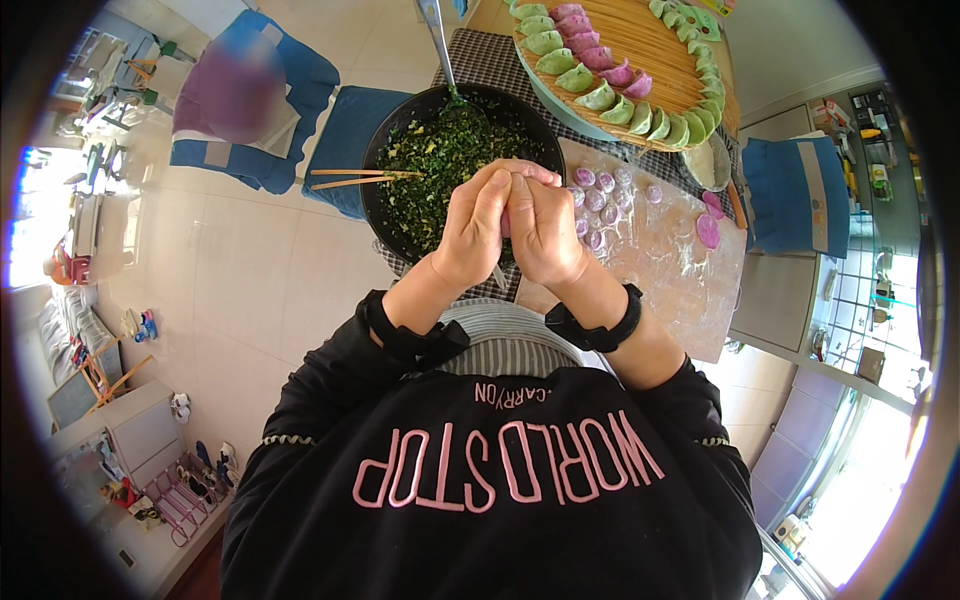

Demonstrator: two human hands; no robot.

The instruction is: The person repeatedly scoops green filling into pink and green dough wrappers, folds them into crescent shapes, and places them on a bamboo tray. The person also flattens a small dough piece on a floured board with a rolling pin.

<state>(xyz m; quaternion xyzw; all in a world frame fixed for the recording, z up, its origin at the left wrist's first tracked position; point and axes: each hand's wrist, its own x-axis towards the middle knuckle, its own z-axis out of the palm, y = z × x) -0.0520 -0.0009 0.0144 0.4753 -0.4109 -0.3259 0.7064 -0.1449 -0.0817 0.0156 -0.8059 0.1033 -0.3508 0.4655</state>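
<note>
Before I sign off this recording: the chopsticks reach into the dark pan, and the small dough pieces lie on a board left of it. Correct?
Wrong side: the head view shows the dough pieces on a board right of the dark pan.

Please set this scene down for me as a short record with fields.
left hand: pressed against the right, fingers curled
right hand: closed around pink dough with the left, dough mostly hidden
pan: black, holding chopped green filling
in the filling: spoon and chopsticks
tray: green dumplings and pink dumplings
board: floured, with small dough pieces and flat pink rounds
</note>
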